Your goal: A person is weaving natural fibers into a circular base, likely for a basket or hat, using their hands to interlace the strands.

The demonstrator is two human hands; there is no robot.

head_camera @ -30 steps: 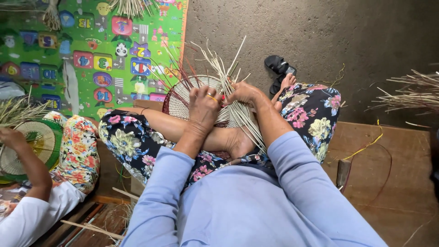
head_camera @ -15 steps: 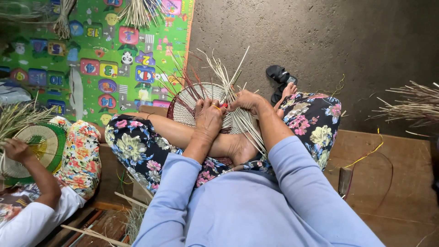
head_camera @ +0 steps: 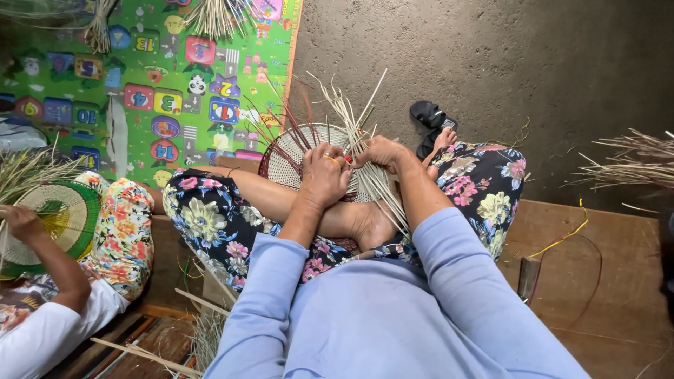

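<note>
A round woven disc (head_camera: 291,160) with a dark red rim rests on my crossed legs in flowered trousers. Long pale reed strands (head_camera: 351,116) stick up and fan out from its right side. My left hand (head_camera: 323,175), with a ring on one finger, lies on the disc and pinches strands near the centre. My right hand (head_camera: 380,151) grips the strands right beside it, fingertips touching the left hand's. Both sleeves are light blue.
Another person sits at the left, a hand (head_camera: 21,221) on a green and yellow woven disc (head_camera: 67,214). A colourful play mat (head_camera: 161,84) covers the floor behind. Black sandals (head_camera: 430,116) lie by my foot. Reed bundle (head_camera: 632,165) at right; wooden platform (head_camera: 604,281) below.
The view has shifted slightly; my hands stay together on the disc, working the strands. The other person's arm at the left has moved down a little.
</note>
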